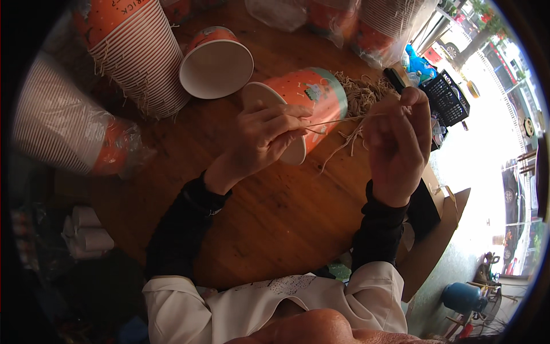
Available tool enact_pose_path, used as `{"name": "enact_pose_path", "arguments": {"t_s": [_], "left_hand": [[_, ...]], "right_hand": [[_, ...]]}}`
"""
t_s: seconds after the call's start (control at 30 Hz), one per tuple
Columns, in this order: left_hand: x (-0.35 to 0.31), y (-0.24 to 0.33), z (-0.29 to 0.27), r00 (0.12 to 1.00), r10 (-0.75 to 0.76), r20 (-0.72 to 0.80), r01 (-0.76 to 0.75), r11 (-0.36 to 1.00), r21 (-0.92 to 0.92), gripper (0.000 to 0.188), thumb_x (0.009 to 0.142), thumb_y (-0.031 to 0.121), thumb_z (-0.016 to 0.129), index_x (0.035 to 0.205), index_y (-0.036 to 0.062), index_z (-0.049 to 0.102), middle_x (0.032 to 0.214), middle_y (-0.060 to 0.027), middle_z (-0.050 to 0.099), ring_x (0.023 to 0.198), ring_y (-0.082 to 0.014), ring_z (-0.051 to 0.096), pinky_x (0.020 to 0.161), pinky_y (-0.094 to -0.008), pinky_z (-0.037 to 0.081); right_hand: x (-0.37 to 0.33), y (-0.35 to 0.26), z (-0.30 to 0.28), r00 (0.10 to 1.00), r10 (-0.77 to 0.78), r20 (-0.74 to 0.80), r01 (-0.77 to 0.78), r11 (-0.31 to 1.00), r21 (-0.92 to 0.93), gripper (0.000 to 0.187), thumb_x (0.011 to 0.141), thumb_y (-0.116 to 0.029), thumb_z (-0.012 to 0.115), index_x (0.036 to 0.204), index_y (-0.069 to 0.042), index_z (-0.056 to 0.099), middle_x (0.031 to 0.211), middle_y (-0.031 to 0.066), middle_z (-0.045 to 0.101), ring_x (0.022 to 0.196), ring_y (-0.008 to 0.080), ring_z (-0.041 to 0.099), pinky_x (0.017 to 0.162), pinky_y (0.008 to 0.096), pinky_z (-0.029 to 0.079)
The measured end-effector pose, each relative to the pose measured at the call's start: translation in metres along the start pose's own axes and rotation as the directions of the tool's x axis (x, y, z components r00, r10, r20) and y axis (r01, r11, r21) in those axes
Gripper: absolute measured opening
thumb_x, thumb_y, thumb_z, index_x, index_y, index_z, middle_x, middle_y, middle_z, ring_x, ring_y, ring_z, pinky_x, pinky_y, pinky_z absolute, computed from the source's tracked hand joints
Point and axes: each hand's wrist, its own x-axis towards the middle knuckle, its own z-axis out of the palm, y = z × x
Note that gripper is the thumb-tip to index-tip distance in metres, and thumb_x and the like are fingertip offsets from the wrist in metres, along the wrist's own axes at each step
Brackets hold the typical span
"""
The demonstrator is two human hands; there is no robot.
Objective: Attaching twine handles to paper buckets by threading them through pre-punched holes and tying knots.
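Note:
A thin beige string point(335, 121) runs between my two hands above the wooden table. My left hand point(258, 135) is closed, pinching one end of it, with a short tail poking past the fingers. On the other side my right hand point(398, 143) is raised, its thumb and fingers pinched around the string's far part. Behind my left hand, an orange paper tub point(329, 97) with a pale green band lies on its side, partly covered by the fingers. A tangled heap of the same string point(361, 92) sits against the tub's base, with loose strands trailing toward me.
Another orange tub point(216, 67) tips its white mouth toward me. Tall nested tub stacks point(137, 60) and a plastic-wrapped stack point(63, 123) crowd the left. More wrapped tubs point(389, 28) stand at the back. A black crate point(447, 97) and cardboard point(435, 246) are at the right.

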Motion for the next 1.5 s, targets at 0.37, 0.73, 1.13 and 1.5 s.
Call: {"name": "enact_pose_path", "arguments": {"t_s": [0.37, 0.73, 1.13, 1.5], "left_hand": [[0.034, 0.041, -0.049, 0.971, -0.147, 0.19, 0.149, 0.989, 0.0, 0.036, 0.081, 0.031, 0.076, 0.103, 0.0049, 0.065, 0.089, -0.0055, 0.064, 0.08, -0.0161, 0.062, 0.066, -0.0302, 0.048], [0.015, 0.06, -0.035, 0.706, -0.564, 0.427, 0.707, 0.583, -0.399, 0.036, 0.088, 0.028, 0.072, 0.108, -0.0012, 0.064, 0.102, -0.0068, 0.064, 0.09, -0.0119, 0.061, 0.08, -0.0264, 0.05], [0.004, 0.043, -0.091, 0.755, -0.627, 0.192, 0.65, 0.672, -0.356, 0.022, 0.093, 0.004, 0.051, 0.104, -0.0033, 0.068, 0.105, -0.0066, 0.068, 0.089, -0.0084, 0.059, 0.08, -0.0224, 0.048], [-0.028, 0.038, -0.095, 0.656, -0.728, 0.199, 0.75, 0.66, -0.055, 0.027, 0.095, 0.008, 0.055, 0.119, -0.0003, 0.063, 0.108, -0.0151, 0.07, 0.099, -0.0192, 0.067, 0.085, -0.0293, 0.052]], "right_hand": [[0.046, -0.004, 0.014, 0.973, 0.136, 0.189, -0.192, 0.928, 0.32, 0.011, 0.096, -0.004, 0.047, 0.104, -0.009, 0.051, 0.08, 0.0037, 0.052, 0.068, 0.0139, 0.052, 0.058, 0.026, 0.041], [0.03, 0.03, 0.055, 0.943, 0.215, 0.253, -0.294, 0.897, 0.33, 0.012, 0.097, -0.004, 0.048, 0.108, -0.008, 0.051, 0.081, 0.0043, 0.056, 0.067, 0.0137, 0.055, 0.059, 0.0269, 0.046], [0.038, 0.012, 0.084, 0.896, 0.206, 0.393, -0.176, 0.978, -0.111, 0.016, 0.095, -0.008, 0.057, 0.11, -0.001, 0.054, 0.086, 0.0065, 0.063, 0.073, 0.0116, 0.063, 0.064, 0.0258, 0.054], [0.028, 0.049, 0.071, 0.884, 0.351, 0.308, -0.305, 0.934, -0.189, 0.012, 0.094, -0.007, 0.057, 0.104, -0.001, 0.055, 0.081, 0.0057, 0.062, 0.068, 0.0118, 0.061, 0.062, 0.0254, 0.051]]}}
